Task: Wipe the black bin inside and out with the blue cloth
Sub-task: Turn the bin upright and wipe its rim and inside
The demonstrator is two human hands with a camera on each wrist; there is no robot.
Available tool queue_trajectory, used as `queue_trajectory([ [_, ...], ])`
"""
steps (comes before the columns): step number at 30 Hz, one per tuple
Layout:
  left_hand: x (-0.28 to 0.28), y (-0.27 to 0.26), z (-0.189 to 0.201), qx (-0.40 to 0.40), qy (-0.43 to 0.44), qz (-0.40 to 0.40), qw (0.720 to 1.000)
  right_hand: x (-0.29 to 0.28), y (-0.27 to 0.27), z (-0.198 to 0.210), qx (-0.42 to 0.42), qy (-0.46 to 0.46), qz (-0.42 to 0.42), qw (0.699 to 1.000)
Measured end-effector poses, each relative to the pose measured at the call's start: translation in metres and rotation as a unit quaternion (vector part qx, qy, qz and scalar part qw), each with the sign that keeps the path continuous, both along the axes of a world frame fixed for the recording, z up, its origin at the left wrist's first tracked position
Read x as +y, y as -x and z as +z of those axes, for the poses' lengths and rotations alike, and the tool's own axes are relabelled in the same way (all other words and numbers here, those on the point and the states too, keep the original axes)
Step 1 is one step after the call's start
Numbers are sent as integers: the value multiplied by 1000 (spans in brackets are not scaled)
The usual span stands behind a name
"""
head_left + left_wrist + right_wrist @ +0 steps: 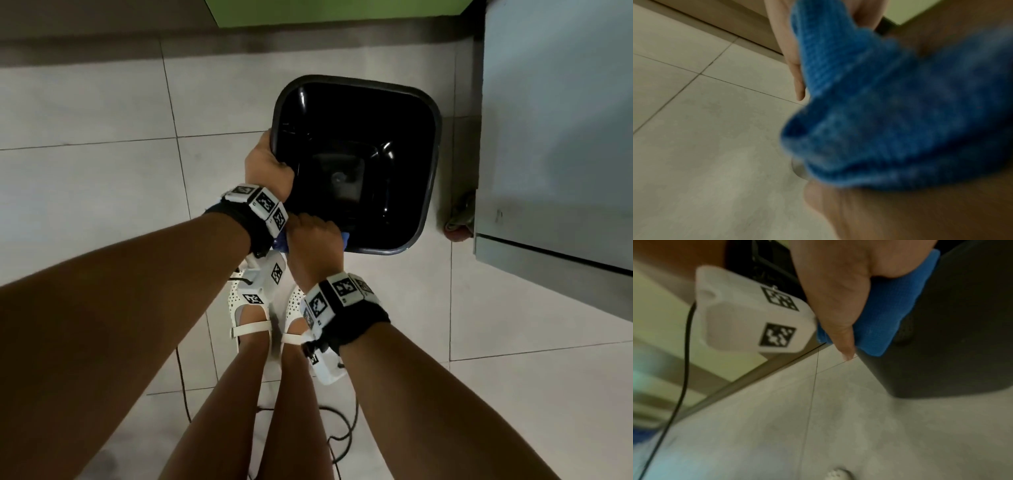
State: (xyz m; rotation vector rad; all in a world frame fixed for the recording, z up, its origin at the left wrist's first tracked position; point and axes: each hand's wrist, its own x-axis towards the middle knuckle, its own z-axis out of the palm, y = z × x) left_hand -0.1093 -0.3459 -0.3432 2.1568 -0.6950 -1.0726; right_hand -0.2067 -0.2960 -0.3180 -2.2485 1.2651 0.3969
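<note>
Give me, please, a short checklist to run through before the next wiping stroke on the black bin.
1. Bin steadied: ok. The left hand grips the rim of the black bin.
2. Cloth in hand: ok. The right hand holds the blue cloth.
3. Cloth on the bin: ok. In the right wrist view it is pressed against the bin's outer wall.
4. Bin emptied: ok. Its inside shows only glossy walls and the bottom.
5. Inside already wiped: cannot tell.
6. Footing: not ok. A black cable lies on the tiled floor by the feet.
</note>
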Motion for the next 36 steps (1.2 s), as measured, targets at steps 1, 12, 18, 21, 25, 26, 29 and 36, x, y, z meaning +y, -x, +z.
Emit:
queue_trajectory([
  [1,-1,2,0,3,6,-9,1000,1,7,-4,-5,24,6,1000],
  [12,-2,11,-1,4,27,4,1000,-17,100,-20,-13,136,46,990],
  [18,-4,15,-8,-4,24,20,999,-16,87,-9,63,66,-29,995],
  [21,-3,14,-11,-9,23,27,999,-7,39,-2,50,24,-10,998],
  [25,-3,9,-13,-23,19,-1,1000,-6,16,-3,-8,0,1,1000],
  [26,-3,8,-12,-24,27,-9,999,-6,24,-5,-3,1,21,1000],
  [29,-6,6,-10,-25,47,-36,998,-11,63,-17,11,48,53,997],
  [36,-38,-9,6,-35,-20,-199,979,-27,102,-15,73,90,38,993],
])
